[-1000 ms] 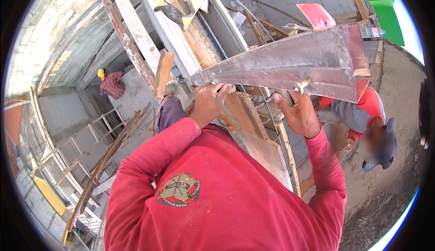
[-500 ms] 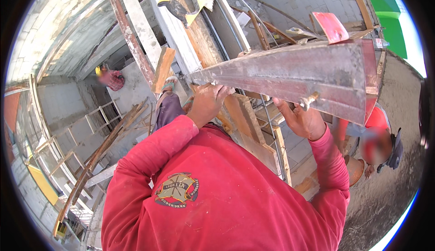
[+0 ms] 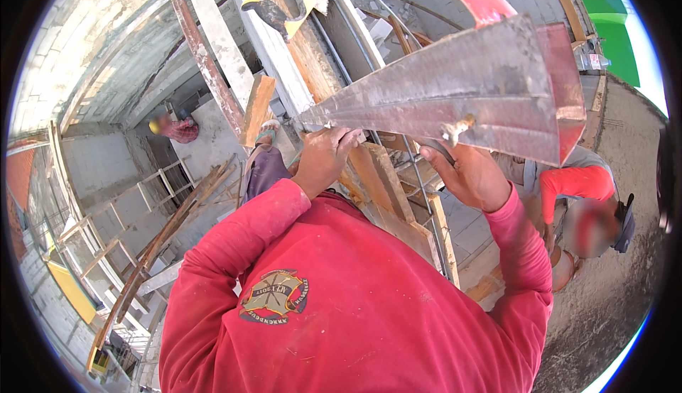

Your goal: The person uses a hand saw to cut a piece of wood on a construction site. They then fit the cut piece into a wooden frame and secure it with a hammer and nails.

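A long grey metal channel (image 3: 440,84) with red-painted sides slants up to the right in front of me, tilted in the air. My left hand (image 3: 323,162) is closed at its narrow-looking far end, fingers curled at the lower edge; a small pale bit shows by the fingertips. Under the wide near end, my right hand (image 3: 472,176) grips the lower edge, thumb on the left, the other fingers partly hidden by the metal. A rough pale lump (image 3: 458,130) sticks to the channel's face. A red flap (image 3: 482,2) juts from its top edge.
A handsaw with a yellow and black handle (image 3: 280,2) lies on the wooden beam ahead. Upright boards (image 3: 387,183) and a steel bar (image 3: 426,208) stand below my hands. A co-worker in red sleeves (image 3: 579,187) bends at the right; another person (image 3: 174,127) is far left, lower down.
The channel's wide end has tipped upward and swung a little left, and my right hand has shifted with it. My left hand stays nearly in place. The co-worker at right has moved slightly.
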The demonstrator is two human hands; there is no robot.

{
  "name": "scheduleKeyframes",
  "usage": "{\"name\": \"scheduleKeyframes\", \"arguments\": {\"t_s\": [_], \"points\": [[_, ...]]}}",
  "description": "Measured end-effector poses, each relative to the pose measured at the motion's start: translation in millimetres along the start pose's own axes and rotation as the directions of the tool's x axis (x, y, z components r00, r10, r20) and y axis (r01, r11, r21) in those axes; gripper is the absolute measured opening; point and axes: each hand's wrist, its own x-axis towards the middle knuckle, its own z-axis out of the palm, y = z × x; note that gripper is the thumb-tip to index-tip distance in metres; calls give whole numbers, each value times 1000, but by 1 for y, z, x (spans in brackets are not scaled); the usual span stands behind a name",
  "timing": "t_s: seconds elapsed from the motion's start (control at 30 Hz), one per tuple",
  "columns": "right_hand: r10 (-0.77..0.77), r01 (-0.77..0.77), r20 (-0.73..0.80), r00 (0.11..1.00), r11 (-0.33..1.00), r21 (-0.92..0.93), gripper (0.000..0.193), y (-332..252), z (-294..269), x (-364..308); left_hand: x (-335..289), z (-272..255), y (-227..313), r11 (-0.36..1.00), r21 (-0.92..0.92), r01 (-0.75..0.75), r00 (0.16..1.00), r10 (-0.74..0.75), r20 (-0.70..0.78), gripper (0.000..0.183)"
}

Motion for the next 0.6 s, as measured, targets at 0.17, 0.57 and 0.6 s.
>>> {"name": "scheduleKeyframes", "arguments": {"t_s": [0.17,0.57,0.6], "points": [[-22,21,22,1000,999,26,48,-4,-4,6,3,-2,3,997,31,64,996,-65,57,20],[-72,72,6,997,997,11,46,-4,-6,19,6,-8,11,997,66,29,997,-33,63,20],[-86,86,22,996,996,-1,46,-5,-7,19,7,-9,11,998,64,25,997,-30,70,21]]}}
